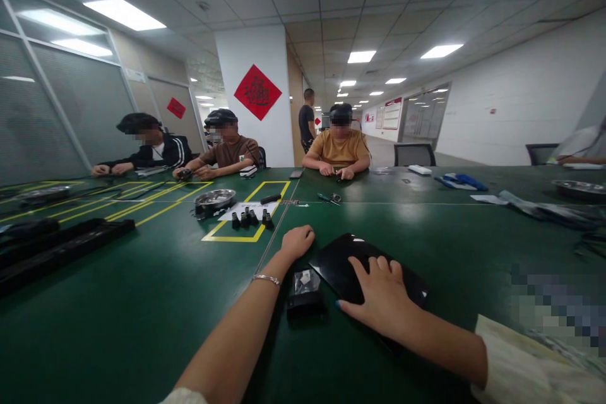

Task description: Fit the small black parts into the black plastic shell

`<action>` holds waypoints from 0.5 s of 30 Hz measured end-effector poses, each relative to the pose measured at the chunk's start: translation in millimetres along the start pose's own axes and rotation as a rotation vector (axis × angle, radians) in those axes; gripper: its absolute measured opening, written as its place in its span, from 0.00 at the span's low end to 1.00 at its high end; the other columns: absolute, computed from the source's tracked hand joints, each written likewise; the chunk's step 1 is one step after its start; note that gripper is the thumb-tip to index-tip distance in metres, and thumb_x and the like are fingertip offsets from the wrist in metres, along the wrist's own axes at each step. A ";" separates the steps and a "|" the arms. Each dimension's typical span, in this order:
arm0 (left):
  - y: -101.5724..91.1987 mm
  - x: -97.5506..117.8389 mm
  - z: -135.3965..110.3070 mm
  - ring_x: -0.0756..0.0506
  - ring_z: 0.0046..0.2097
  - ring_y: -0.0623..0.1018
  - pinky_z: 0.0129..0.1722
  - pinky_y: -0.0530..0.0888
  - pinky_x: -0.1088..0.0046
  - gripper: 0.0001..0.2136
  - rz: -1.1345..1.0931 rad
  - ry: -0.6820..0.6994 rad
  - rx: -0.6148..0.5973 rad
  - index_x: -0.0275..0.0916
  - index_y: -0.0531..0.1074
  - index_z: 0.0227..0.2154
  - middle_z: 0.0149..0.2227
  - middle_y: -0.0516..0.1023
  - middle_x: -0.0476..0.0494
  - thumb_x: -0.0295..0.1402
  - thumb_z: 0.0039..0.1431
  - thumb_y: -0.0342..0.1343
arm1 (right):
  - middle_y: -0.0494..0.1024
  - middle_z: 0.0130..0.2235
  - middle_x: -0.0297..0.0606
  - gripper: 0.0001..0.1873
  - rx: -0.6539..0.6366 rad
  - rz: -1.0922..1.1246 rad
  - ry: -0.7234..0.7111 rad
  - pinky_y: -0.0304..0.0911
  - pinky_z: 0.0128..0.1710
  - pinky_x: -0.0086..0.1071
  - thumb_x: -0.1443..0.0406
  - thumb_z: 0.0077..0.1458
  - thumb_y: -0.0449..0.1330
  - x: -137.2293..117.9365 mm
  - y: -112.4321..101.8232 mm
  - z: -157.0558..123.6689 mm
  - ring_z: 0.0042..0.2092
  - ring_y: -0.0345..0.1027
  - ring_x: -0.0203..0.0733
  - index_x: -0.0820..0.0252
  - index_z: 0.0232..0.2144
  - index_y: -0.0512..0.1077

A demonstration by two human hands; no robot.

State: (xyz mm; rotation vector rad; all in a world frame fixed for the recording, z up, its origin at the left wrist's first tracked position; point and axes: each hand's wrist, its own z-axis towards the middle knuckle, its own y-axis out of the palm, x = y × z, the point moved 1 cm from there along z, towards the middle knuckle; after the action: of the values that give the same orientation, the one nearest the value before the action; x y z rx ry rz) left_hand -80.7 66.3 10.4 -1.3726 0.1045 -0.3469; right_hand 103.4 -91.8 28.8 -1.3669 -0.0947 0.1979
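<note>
Right hand (386, 293) is open, fingers spread over the glossy black panel (337, 259), with no wrapped grip visible. Panel sits on the bench (142, 328) just right of centre, askew to the bench seam. Spread fingers would suit steadying a slick, flat part; can't tell how hard they press.

Left hand (297, 241) rests just off the panel's left corner, fingers curled. Can't tell if it's closed on anything: the inside is hidden.

Small black box (305, 305) sits between the forearms, with a clear bag (304, 280) holding something whitish at its far end. Handy spot, within easy reach of both hands.

Farther out on the left, short black cylinders (252, 218) stand grouped near a white sheet (227, 211) and yellow tape (231, 240), probably a marked parts zone. Metal bowl (215, 199) is beside it, likely for loose bits.
</note>
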 end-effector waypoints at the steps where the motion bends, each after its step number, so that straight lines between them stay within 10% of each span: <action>1: -0.3 0.1 -0.1 0.46 0.40 0.72 0.33 0.64 0.74 0.14 0.001 0.002 -0.003 0.42 0.68 0.34 0.39 0.74 0.46 0.37 0.57 0.37 | 0.66 0.47 0.53 0.43 -0.019 -0.021 -0.010 0.43 0.45 0.52 0.39 0.40 0.49 -3.2 -3.9 -3.9 0.48 0.55 0.62 0.56 0.54 0.60; 8: 1.3 -1.3 -0.2 0.46 0.39 0.73 0.32 0.64 0.74 0.15 0.022 0.007 0.005 0.41 0.68 0.33 0.37 0.74 0.45 0.37 0.57 0.36 | 0.74 0.36 0.43 0.29 -0.075 0.072 -0.090 0.48 0.43 0.51 0.46 0.54 0.39 36.4 -61.0 -7.4 0.38 0.67 0.51 0.54 0.43 0.70; 15: 1.4 0.0 -0.7 0.46 0.39 0.72 0.34 0.65 0.73 0.15 0.036 0.006 -0.006 0.43 0.68 0.34 0.38 0.74 0.46 0.38 0.57 0.36 | 0.64 0.50 0.59 0.32 -0.005 -0.147 0.638 0.54 0.41 0.50 0.50 0.53 0.44 249.8 -69.6 40.2 0.48 0.61 0.59 0.65 0.52 0.61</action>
State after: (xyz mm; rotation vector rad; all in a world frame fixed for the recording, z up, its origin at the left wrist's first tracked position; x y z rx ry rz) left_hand -80.6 65.8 9.0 -1.3739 0.1350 -0.3213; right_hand 346.7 -17.4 93.1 -1.3648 0.3376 -0.3644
